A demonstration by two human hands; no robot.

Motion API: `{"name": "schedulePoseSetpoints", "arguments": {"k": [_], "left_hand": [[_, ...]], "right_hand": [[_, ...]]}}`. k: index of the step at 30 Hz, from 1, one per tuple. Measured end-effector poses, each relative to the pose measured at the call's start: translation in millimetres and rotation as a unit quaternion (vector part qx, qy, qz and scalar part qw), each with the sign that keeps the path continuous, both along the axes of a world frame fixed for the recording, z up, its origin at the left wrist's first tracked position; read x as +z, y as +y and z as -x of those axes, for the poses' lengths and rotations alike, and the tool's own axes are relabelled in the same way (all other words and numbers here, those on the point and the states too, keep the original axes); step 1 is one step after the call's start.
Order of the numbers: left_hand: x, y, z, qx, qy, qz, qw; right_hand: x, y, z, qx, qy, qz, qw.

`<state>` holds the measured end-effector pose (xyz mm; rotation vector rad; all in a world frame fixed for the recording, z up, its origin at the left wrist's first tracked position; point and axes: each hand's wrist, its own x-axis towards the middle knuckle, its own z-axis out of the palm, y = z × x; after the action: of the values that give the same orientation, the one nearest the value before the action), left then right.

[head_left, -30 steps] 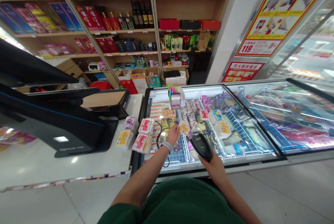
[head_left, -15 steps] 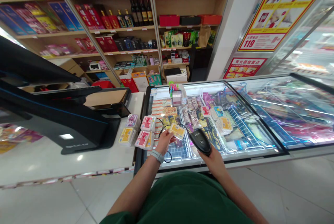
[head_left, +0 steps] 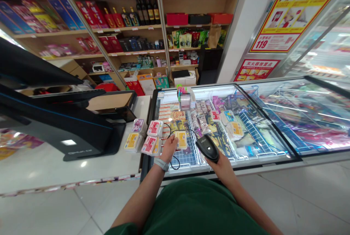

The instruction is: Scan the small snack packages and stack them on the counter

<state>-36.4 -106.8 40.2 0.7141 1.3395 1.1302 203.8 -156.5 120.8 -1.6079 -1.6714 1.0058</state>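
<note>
Above the freezer's glass top, my left hand (head_left: 168, 149) grips a flat plastic box with a yellow label (head_left: 181, 140) by its left edge. My right hand (head_left: 222, 165) is wrapped round a black barcode scanner (head_left: 208, 148), whose head points up and left toward the box. The scanner's black cable (head_left: 179, 130) loops behind the box and past my left hand. Left of that hand, pink-labelled boxes (head_left: 151, 145) stand in stacks on the freezer's edge. A stack topped by a yellow-labelled box (head_left: 132, 142) and a purple-labelled box (head_left: 138, 125) sit on the counter.
A black checkout terminal (head_left: 90, 136) stands on the white counter (head_left: 104, 173) at left. The glass-topped freezer (head_left: 246, 167) stretches right, with several boxes (head_left: 236, 130) on its glass. A round container (head_left: 182, 91) stands at its back edge. Stocked shelves (head_left: 131, 30) rise behind.
My left hand has drawn slightly left and down with the yellow-labelled box, which has turned from slanted to nearly straight. The scanner in my right hand has shifted slightly left.
</note>
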Motion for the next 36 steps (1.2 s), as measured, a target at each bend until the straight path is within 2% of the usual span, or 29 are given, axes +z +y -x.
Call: {"name": "schedulePoseSetpoints", "arguments": {"k": [5,9,15,23,26,31,36], "left_hand": [[5.8,-4,2,0.01,0.038,0.008,0.999],[11.0,-4,4,0.011,0.028,-0.01,1.0],[23.6,-3,10,-0.022,0.025,-0.029,0.999],[47.0,0,21,-0.034,0.153,-0.095,0.983],[49.1,1,25,-0.041,0.207,-0.119,0.97],[49.9,3,30,-0.069,0.235,-0.14,0.959],[55.4,4,36,-0.086,0.333,-0.171,0.923]], "right_hand": [[-3.5,0,1,0.026,-0.002,0.004,1.0],[-5.2,1,2,0.032,-0.007,0.0,0.999],[-3.4,-1,2,0.043,0.001,-0.002,0.999],[-2.0,-2,3,0.056,0.005,-0.003,0.998],[-2.4,-2,4,0.058,-0.005,-0.004,0.998],[-0.9,-2,4,0.064,-0.023,-0.005,0.998],[3.1,-2,7,0.07,-0.027,0.001,0.997]]}}
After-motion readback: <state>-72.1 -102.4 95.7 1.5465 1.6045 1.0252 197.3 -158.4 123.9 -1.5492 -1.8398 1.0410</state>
